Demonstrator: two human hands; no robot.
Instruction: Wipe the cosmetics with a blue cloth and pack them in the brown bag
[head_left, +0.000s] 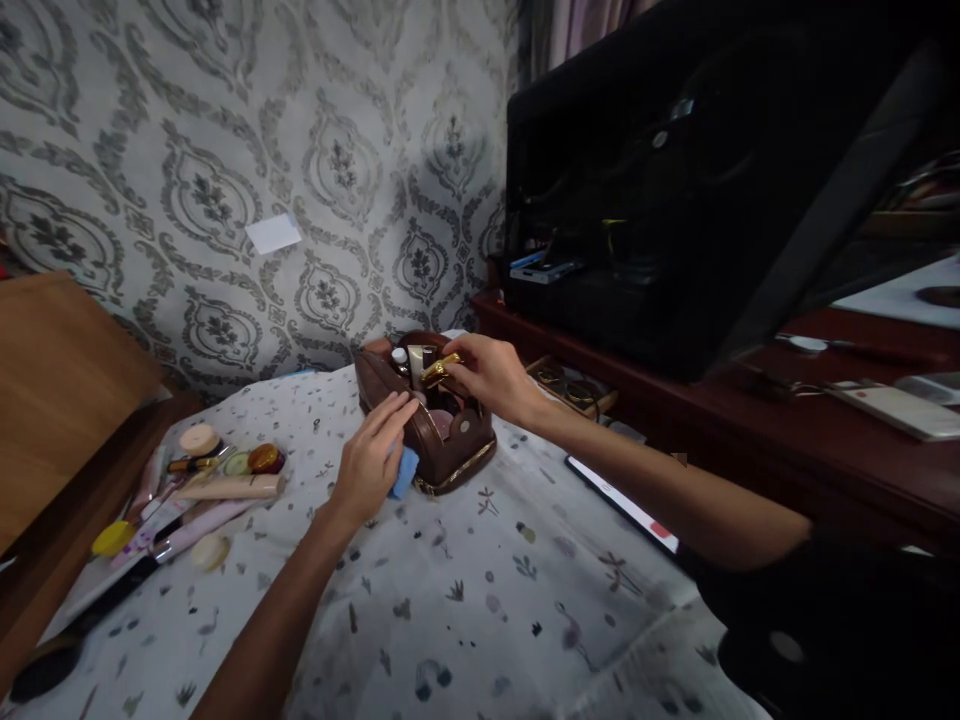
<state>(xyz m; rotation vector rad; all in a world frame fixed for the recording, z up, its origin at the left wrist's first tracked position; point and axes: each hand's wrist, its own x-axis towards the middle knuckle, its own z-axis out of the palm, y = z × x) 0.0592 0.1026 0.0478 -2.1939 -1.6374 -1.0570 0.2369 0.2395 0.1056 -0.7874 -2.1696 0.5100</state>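
While the left hand (371, 455) lies with its fingers stretched over the near left rim of a brown bag (454, 462), the right hand (487, 372) grasps a small gold item (440, 370) between thumb and fingers just above the bag's opening. Whether the left hand also grips the bag's wall or the blue cloth (406, 472) showing just beside it, I cannot tell. The bag sits unzipped near the far right corner of the surface spread with a patterned sheet (465, 620), close to the wall (337, 170); inside it are a white-capped bottle (400, 358), a pale tube (417, 367) and a pink round thing (441, 423). Toward the left edge of the sheet lies a loose cluster: a cream round container (199, 440), an amber jar (266, 459), a beige tube (232, 487), a yellow round piece (112, 538) and a pale round piece (210, 552). A dark brush (45, 668) lies at the near left corner, its handle pointing toward the cluster. By the right edge, partly under the right forearm, is a device with a lit screen (619, 500). Beyond that edge, a drawer (574, 390) stands pulled out beneath a dark red tabletop (817, 385), which carries a white phone-like object (900, 408) and a large black object (637, 200).
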